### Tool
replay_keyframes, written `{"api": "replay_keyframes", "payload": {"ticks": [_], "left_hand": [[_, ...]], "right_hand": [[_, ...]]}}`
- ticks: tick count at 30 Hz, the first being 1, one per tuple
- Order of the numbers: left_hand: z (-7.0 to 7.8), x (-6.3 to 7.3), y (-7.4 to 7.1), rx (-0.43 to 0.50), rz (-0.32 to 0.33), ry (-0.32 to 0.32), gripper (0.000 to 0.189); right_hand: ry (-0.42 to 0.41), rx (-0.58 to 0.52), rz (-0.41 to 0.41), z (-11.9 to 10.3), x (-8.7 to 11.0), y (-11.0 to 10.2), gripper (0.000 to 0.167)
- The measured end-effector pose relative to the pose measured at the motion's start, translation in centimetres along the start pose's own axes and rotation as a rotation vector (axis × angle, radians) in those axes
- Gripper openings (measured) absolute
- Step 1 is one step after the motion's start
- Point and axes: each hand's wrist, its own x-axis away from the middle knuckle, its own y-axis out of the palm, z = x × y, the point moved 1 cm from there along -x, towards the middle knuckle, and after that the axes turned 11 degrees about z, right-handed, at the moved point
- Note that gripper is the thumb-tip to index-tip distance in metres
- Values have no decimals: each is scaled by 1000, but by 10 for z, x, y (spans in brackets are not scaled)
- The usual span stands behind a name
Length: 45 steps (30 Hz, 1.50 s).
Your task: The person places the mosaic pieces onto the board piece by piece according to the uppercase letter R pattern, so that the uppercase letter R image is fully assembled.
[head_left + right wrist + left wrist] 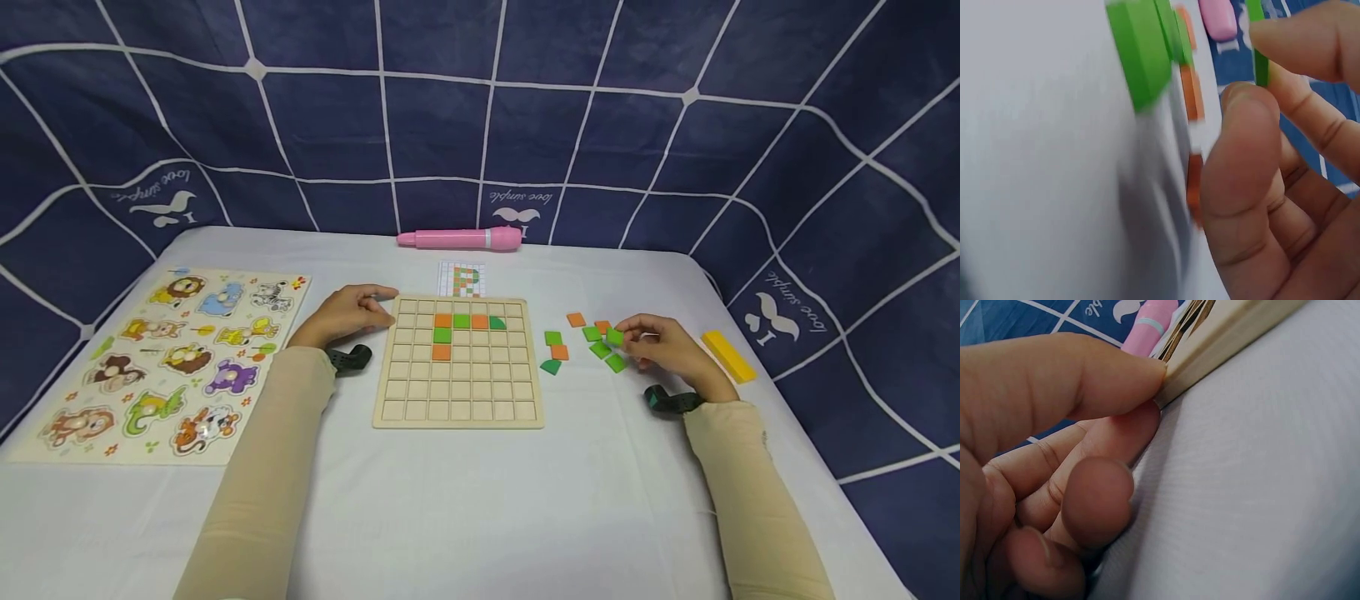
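Note:
A square wooden grid board [459,390] lies flat, with several orange and green tiles [442,335] in its upper cells, one of them a quarter-round green piece [497,323]. Thumb and fingertips of my left hand [347,313] touch the board's left edge near the far corner; the left wrist view shows them against its side [1210,365]. My right hand [671,350] pinches a green square tile [1260,62] between thumb and finger, just above the table. Loose green tiles [600,350] and orange tiles [560,352] lie below and beside it.
A pattern card [462,280] and a pink toy microphone [459,239] lie behind the board. On the left is an animal puzzle [161,342]; a yellow block [728,357] sits by the right table edge. Dark blue cloth [435,125] rises behind the white tabletop [480,508].

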Motion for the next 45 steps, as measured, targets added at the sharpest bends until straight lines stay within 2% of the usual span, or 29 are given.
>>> {"api": "replay_keyframes", "payload": {"ticks": [4,10,19,28,36,45], "left_hand": [[2,1,1,-5,5,9,67],[2,0,1,-8,12,19,65],[-1,0,1,1,4,13,68],[0,0,0,-3,8,14,67],[-1,-1,1,-28,20,20,65],[-1,0,1,23,7,-9,69]], "right_hand": [[-36,-38,-26,-11,-3,12,40],[-64,-33,-68,-23,-11,34,37],[-34,-63,-110,-46,-28,68,35],[-32,-112,-188,-65,-41,101,32],[-41,-137,-250,-79,-47,126,32],[-93,-98,-332,-94,-47,145,27]]}}
